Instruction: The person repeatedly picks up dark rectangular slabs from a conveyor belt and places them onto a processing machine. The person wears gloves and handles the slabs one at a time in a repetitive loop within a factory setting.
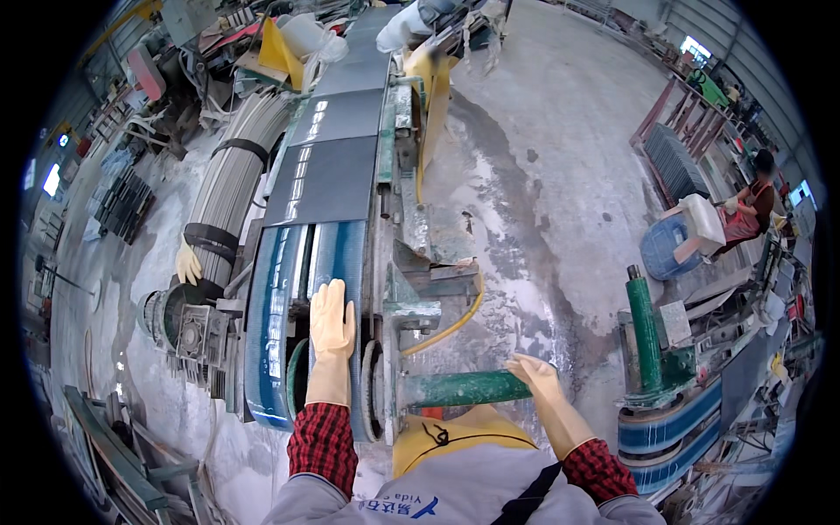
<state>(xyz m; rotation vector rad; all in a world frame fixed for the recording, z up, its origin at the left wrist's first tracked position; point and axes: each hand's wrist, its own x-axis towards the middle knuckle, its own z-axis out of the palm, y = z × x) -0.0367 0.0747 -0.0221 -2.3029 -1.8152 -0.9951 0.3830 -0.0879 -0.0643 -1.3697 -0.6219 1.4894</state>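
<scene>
My left hand (332,319), in a cream rubber glove, lies open over the near end of the blue conveyor belt (273,328), its fingers together and its thumb apart. Beyond its fingertips, dark grey stone slabs (322,179) sit in a row along the conveyor. In a matching glove, my right hand (538,376) is closed over the outer end of a green pipe (459,388) that sticks out from the machine's right side. Its fingertips bend over the pipe and are partly hidden. Red-and-black checked sleeves cover both my forearms.
Left of the conveyor are a long ribbed roller bundle (234,175), a loose cream glove (187,262) and a motor (197,337). A yellow hose (455,324) curves by the frame. At right stand a green post (643,332), a blue barrel (669,248) and a seated person (757,206).
</scene>
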